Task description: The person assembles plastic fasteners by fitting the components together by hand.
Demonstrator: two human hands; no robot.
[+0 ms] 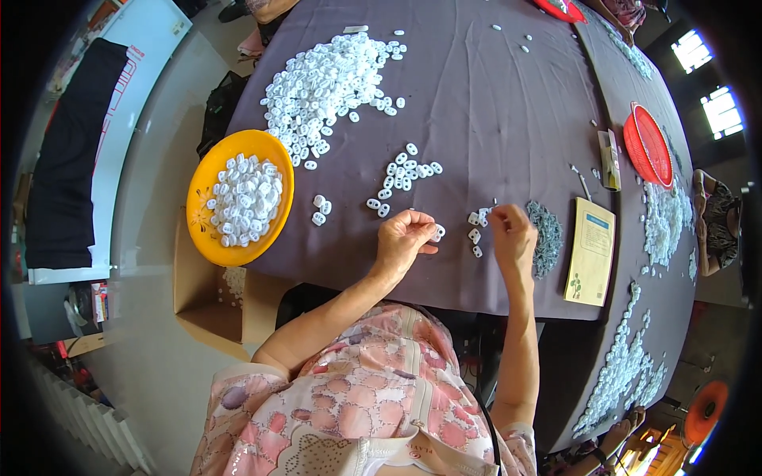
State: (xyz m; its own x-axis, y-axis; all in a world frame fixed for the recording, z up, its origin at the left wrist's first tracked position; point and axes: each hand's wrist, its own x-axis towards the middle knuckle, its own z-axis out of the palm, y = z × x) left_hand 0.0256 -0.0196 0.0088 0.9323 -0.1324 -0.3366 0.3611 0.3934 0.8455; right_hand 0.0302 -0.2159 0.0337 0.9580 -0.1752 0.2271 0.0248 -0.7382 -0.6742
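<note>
Over the table [460, 95], the left hand [405, 238] pinched a white two-holed piece [438, 232]. Apart from it, the right hand [514, 234] curled; its grip I couldn't make out. Loose pieces [475, 236] lay between them. A grey heap [548, 246] separated the right hand from a yellow booklet [591, 252]; an orange bowl [208, 170] sat leftward.

Bright, even indoor light fills the centre; two windows [721, 113] glare white at upper right. Fisheye distortion bends straight edges, and the corners darken to black.
</note>
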